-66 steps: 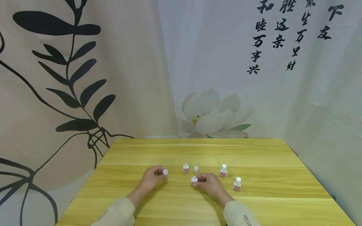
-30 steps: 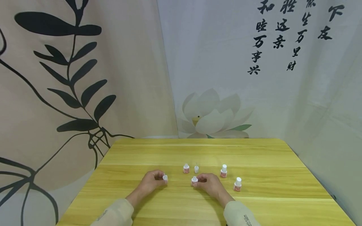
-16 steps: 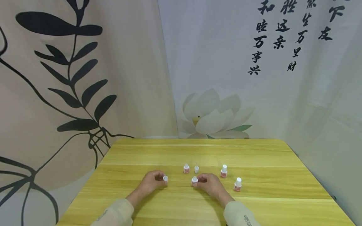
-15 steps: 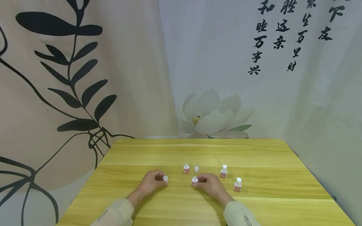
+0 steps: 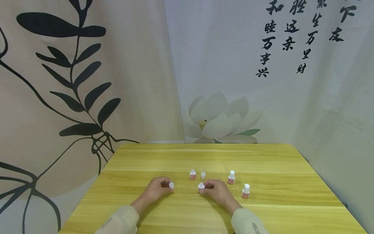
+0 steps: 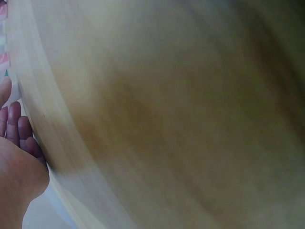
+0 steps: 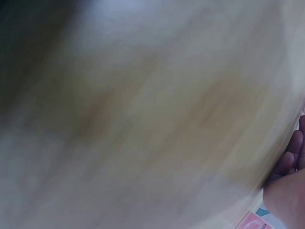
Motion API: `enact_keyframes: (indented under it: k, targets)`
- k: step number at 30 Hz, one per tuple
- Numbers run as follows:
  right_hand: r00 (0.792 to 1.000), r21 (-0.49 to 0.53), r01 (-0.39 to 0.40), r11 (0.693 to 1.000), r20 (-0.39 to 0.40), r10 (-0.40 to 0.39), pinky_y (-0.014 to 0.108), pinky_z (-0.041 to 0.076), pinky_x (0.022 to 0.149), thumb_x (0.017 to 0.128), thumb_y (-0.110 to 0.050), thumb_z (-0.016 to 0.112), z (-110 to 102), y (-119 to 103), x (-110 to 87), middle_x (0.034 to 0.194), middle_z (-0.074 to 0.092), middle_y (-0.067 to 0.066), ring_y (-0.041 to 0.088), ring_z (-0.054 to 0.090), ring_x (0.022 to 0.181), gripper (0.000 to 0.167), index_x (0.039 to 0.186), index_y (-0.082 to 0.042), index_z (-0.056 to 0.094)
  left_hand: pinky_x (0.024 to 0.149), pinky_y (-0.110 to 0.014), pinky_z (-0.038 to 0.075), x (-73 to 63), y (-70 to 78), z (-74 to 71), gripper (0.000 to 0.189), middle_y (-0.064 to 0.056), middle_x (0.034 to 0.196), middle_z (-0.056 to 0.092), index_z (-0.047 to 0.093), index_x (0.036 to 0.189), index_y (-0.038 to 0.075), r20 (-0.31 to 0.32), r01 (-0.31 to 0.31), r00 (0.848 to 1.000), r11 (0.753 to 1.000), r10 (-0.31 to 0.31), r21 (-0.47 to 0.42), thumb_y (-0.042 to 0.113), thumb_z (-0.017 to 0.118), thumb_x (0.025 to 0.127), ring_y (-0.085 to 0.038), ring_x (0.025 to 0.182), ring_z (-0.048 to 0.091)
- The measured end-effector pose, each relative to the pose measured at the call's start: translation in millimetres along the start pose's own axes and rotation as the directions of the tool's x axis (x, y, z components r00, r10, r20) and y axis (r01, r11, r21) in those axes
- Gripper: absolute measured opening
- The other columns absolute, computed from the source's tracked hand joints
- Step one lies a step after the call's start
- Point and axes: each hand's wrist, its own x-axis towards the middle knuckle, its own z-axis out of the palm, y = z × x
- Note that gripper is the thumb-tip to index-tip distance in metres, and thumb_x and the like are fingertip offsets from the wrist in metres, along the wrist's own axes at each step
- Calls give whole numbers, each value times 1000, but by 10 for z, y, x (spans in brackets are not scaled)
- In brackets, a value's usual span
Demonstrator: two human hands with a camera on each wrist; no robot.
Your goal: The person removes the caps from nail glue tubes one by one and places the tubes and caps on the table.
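My left hand (image 5: 157, 188) pinches a small white cap (image 5: 171, 185) between thumb and fingertips, close over the table left of the bottles. A thin upright tip shows on top of that cap. With its thumb and fingers, my right hand (image 5: 217, 191) grips a small white bottle (image 5: 201, 186) with a red label and a narrow white top. Just behind it stand a similar bottle (image 5: 193, 175) and a loose white cap (image 5: 203, 175) with a thin rod pointing up. In the wrist views only part of the left hand (image 6: 21, 157) and right hand (image 7: 288, 176) shows, at the edge.
Two more red-labelled bottles stand to the right with tall white caps on: a farther bottle (image 5: 231, 177) and a nearer bottle (image 5: 245, 191). All rest on a yellow wood-grain table (image 5: 277, 169). Behind the table hangs a printed cloth (image 5: 140, 81).
My left hand has brought the white cap a little lower and nearer to me since the oldest frame, and stays almost still after that. The right hand and its bottle keep their place.
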Motion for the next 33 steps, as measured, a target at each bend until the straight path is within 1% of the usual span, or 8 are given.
enact_keyframes:
  k: [8, 18, 22, 28, 31, 33]
  targets:
    - [1000, 4, 11, 1000, 5, -11, 41, 50, 85, 83, -33, 80, 13, -20, -13, 94, 70, -7, 13, 61, 90, 21, 97, -19, 74, 77, -27, 54, 3, -15, 8, 27, -3, 96, 66, 67, 108, 1, -16, 1, 1000, 1000, -1, 24, 11, 78, 85, -18, 91, 61]
    - [1000, -18, 15, 1000, 7, -15, 43, 51, 85, 83, -34, 80, 19, -28, -6, 94, 70, -6, 13, 62, 90, 24, 98, -17, 74, 72, -25, 51, -1, -4, 14, 23, -2, 90, 63, 68, 103, 0, -28, -38, 999, 998, 40, 54, 6, 79, 84, -17, 85, 58]
    - [1000, -26, 21, 999, 7, -21, 42, 51, 85, 82, -30, 81, 28, -24, -1, 92, 69, -7, 13, 62, 88, 22, 98, -17, 74, 70, -24, 50, 2, 4, 12, 22, -2, 88, 62, 68, 102, 2, -28, -46, 998, 997, 48, 62, 4, 79, 83, -17, 83, 56]
    - [999, -13, 18, 1000, 30, -18, 41, 51, 84, 81, -19, 82, 36, -31, -18, 91, 68, -6, 14, 61, 88, 23, 102, -13, 73, 71, -24, 50, 0, 7, 1, 31, -1, 87, 62, 67, 109, 1, -36, -75, 996, 992, 79, 98, 4, 80, 82, -16, 82, 56]
    - [999, 1, 8, 1000, 39, -8, 42, 52, 85, 81, -18, 82, 30, -43, -29, 93, 68, -5, 15, 61, 90, 27, 106, -11, 72, 72, -25, 50, -11, 12, -17, 37, -2, 87, 62, 65, 115, -1, -39, -83, 995, 992, 87, 100, 6, 81, 81, -16, 82, 57]
    - [999, 7, 2, 1000, 42, -3, 43, 52, 86, 82, -19, 82, 28, -46, -35, 94, 68, -5, 16, 61, 91, 30, 108, -8, 71, 73, -25, 50, -28, 20, -39, 42, -2, 89, 63, 63, 119, -2, -30, -78, 996, 993, 81, 88, 8, 80, 82, -17, 83, 57]
